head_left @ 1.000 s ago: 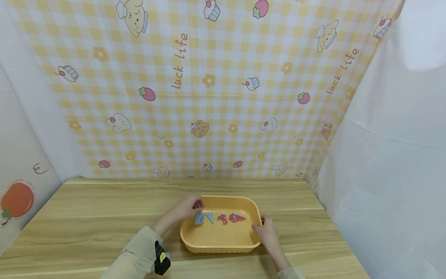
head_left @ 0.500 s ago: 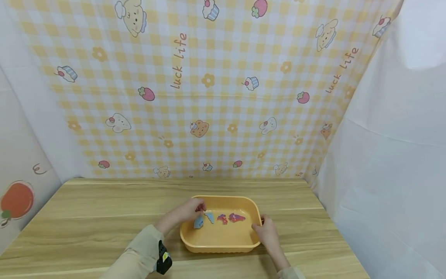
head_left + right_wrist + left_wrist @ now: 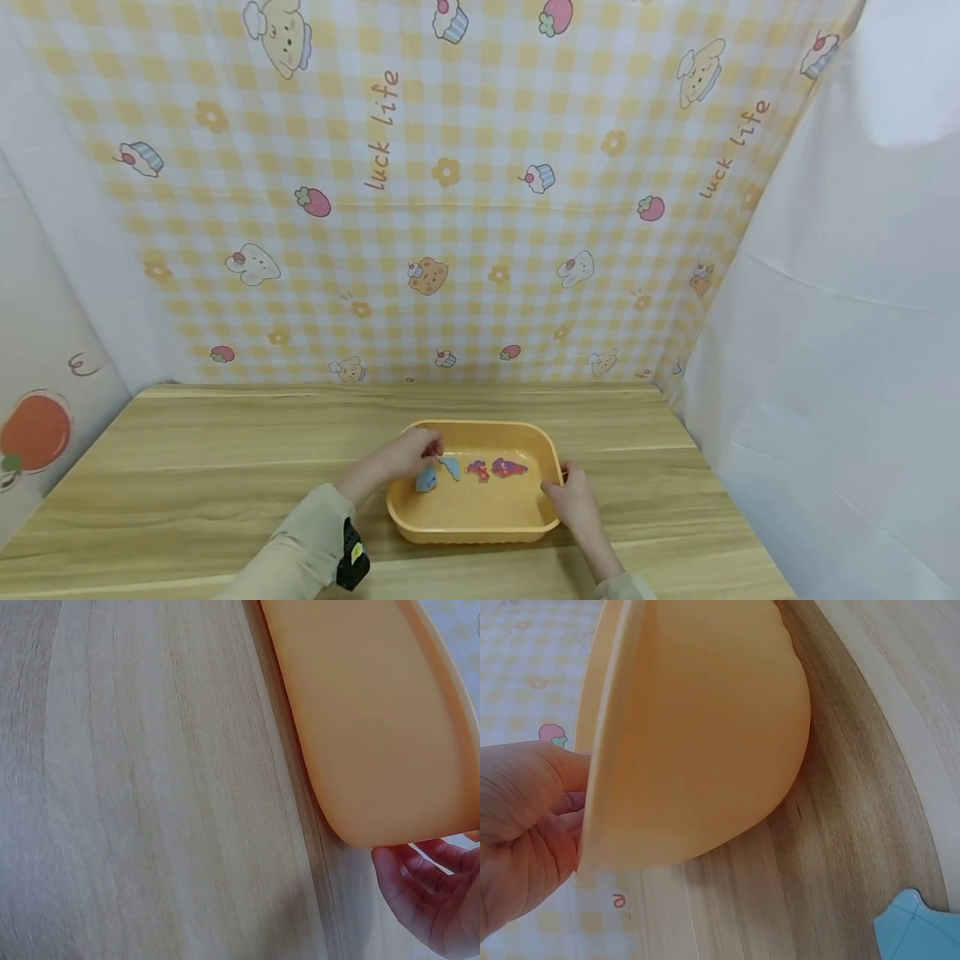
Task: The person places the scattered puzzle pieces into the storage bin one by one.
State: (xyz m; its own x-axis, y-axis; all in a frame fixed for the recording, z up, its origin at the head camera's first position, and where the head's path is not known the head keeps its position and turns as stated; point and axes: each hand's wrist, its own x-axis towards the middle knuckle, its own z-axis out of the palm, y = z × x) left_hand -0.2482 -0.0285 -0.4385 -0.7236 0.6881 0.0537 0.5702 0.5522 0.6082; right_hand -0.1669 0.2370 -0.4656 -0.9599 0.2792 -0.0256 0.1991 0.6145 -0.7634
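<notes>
Pinching the right end of a yellow-orange, round-cornered plastic tray (image 3: 480, 512), the person's right hand (image 3: 576, 502) has its fingers narrowed about the rim. The left hand (image 3: 411, 450) reaches in over the left end, fingers bent downward; from here I cannot tell whether they pinch anything, since the tray's wall hides their tips in the wrist view. Nearest them lies a flat light-blue piece (image 3: 426, 479), then a slim blue-grey triangular piece (image 3: 452, 468), then a small red-and-purple piece (image 3: 477, 472) and a longer red-and-purple piece (image 3: 510, 468), all inside the tray. Beneath is a wood-grained bench (image 3: 225, 467); behind hangs a yellow-and-white checked cloth (image 3: 480, 225).
</notes>
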